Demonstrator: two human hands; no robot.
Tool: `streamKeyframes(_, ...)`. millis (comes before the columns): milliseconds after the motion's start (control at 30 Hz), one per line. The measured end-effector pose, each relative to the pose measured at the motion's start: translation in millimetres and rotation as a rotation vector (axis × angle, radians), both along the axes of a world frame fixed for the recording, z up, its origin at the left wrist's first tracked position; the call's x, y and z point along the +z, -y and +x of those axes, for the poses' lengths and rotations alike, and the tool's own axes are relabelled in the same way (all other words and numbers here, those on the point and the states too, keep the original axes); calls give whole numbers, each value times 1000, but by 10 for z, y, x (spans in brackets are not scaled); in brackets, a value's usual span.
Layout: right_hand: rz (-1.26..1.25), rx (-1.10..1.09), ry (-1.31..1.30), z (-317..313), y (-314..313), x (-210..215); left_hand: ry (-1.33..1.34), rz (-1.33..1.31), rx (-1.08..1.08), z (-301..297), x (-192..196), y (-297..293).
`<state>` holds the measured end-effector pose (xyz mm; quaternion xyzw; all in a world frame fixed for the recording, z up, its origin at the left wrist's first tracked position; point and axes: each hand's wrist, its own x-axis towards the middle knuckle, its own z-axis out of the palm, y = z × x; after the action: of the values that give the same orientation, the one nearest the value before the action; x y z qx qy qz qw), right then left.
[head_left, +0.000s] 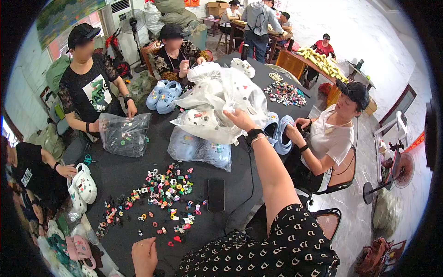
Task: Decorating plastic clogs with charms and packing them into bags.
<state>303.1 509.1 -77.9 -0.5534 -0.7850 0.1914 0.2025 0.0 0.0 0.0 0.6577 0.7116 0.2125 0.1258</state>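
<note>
My right arm stretches across the black table, and my right hand (239, 120) closes on the front of a clear plastic bag (249, 94) filled with white clogs. Below that bag lies a second plastic bag (198, 150) with light blue clogs inside. By the table's near edge, my left hand (144, 255) is curled, and whatever its fingers may hold is hidden. Many small colourful shoe charms (168, 187) are spread in front of it. A black phone (216, 195) lies flat to the right of the charms.
Co-workers sit or stand around the table. One on the left handles a clear bag (124, 134); one on the right touches blue clogs (285, 134). White clogs (84, 184) stand at the left edge. Another charm pile (286, 93) lies at the far right. A cable (251, 184) runs beside the phone.
</note>
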Motion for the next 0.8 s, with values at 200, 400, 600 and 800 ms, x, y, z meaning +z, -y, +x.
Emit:
streamKeyframes(200, 67, 13, 20, 92, 165, 16, -10, 18, 22, 139, -127, -17)
streamKeyframes(400, 222, -35, -274, 248, 570, 16, -21, 24, 57, 77, -141, 161)
streamKeyframes(600, 371, -147, -237, 602, 834, -173, 9, 1, 142, 19, -522, 246)
streamKeyframes(800, 514, -269, -21, 1232, 934, -528, 34, -66, 192, -90, -733, 359)
